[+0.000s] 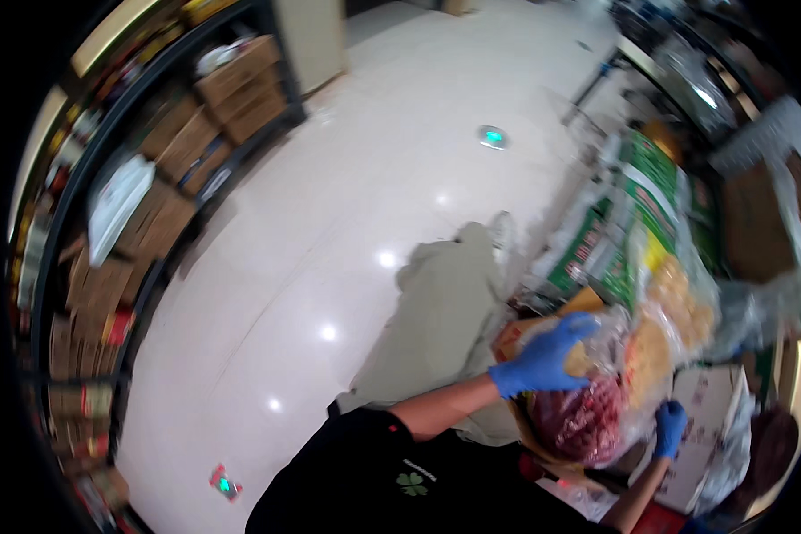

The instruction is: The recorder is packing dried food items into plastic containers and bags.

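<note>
1. Head view: pale, glossy floor, reflecting several lamps.
2. Shelf unit, dark frame, along the left side; stocked with brown cartons and a white package.
3. Black shirt, worn by the person, lower edge; green clover print on it.
4. Sacks, green and white, lying to the right of the floor's middle, beyond the bagged goods.
5. Brown carton, far right, beside the sacks; pale plastic drapes over part of it.
6. White box, reddish print, at the lower right, just beside the bagged goods.
7. Clear bag of tan goods, to the right of the left hand, contents blurred.
8. Clear bag of red goods, mottled, lower right of centre, below the left hand; an orange-brown carton edge shows near it.
9. Left hand, blue glove, over the red goods; fingers and thumb bend around a tan patch. Whether it grips, cannot tell.
10. Right hand, blue glove, over the white box, near the bags; fingers appear curled. Whether it grasps plastic, cannot tell.
11. Two floor markers, small, glowing green, well apart.
</note>
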`<state>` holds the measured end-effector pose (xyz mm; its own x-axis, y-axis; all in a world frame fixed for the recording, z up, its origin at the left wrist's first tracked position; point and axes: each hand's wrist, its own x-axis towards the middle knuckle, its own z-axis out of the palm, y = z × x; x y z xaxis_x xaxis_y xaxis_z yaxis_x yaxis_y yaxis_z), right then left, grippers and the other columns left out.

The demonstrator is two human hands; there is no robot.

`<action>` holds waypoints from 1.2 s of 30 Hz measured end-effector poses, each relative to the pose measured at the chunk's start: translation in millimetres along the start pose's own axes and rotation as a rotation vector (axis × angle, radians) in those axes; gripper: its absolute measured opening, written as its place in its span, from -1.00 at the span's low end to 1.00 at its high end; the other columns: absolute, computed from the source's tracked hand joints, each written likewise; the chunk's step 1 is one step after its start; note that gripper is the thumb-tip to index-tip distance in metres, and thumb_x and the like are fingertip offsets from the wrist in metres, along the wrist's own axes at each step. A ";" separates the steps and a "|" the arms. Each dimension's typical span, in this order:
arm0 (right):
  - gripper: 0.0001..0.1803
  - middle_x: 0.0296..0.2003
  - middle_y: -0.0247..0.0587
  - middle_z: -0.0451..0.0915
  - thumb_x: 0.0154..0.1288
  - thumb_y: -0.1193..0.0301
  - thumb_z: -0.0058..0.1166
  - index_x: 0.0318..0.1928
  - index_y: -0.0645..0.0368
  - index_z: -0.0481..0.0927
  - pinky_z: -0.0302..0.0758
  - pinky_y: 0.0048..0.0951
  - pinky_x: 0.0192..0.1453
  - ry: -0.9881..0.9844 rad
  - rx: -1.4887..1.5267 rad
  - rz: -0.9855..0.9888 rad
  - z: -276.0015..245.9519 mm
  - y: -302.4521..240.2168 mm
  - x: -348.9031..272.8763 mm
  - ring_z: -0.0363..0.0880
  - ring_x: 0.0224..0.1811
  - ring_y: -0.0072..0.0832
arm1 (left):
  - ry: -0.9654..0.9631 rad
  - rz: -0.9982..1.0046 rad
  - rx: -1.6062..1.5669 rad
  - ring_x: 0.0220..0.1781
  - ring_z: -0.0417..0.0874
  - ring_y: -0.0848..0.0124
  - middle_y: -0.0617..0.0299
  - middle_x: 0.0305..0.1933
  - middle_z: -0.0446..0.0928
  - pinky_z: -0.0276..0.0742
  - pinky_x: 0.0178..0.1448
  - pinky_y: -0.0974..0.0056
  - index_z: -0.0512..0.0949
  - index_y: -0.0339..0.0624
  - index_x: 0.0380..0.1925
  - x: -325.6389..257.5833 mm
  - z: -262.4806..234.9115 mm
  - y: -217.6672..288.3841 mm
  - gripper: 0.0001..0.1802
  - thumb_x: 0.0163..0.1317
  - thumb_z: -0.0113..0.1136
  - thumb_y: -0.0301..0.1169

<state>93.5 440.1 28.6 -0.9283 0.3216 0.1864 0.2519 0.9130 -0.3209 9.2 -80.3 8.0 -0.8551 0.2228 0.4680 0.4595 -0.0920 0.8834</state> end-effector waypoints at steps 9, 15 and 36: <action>-0.65 -0.18 0.35 0.67 0.08 0.53 0.00 -0.15 0.33 0.74 0.62 -0.04 0.10 -0.473 -0.413 0.288 -4.8 -88.5 -22.4 0.69 -0.09 0.19 | -0.051 0.022 0.201 0.38 0.44 -0.07 -0.07 0.33 0.42 0.42 0.44 -0.02 0.41 -0.22 0.35 19.6 -21.9 6.1 -0.04 -0.09 0.65 -0.22; -0.15 0.47 0.24 0.30 0.19 0.62 -0.01 0.56 0.07 0.25 0.24 -0.23 0.58 -0.116 0.024 -0.261 37.0 -60.7 -11.2 0.21 0.57 0.08 | -0.091 -0.054 0.203 0.41 0.43 -0.05 -0.06 0.40 0.38 0.46 0.43 0.02 0.32 -0.18 0.43 19.5 -6.0 3.7 0.04 -0.08 0.64 -0.24; -0.67 -0.12 0.27 0.60 0.17 0.38 0.19 -0.04 0.18 0.58 0.57 0.02 0.03 -0.180 -0.127 0.054 132.9 5.1 44.9 0.62 -0.08 0.21 | -0.160 -0.063 0.218 0.41 0.44 -0.03 -0.03 0.38 0.38 0.49 0.42 0.01 0.35 -0.13 0.41 22.8 10.4 4.2 0.02 -0.09 0.65 -0.26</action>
<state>16.7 425.8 -88.0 -0.9436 0.3311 0.0000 0.3241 0.9238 -0.2040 -5.8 -65.5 22.1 -0.8428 0.3737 0.3873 0.4623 0.1343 0.8765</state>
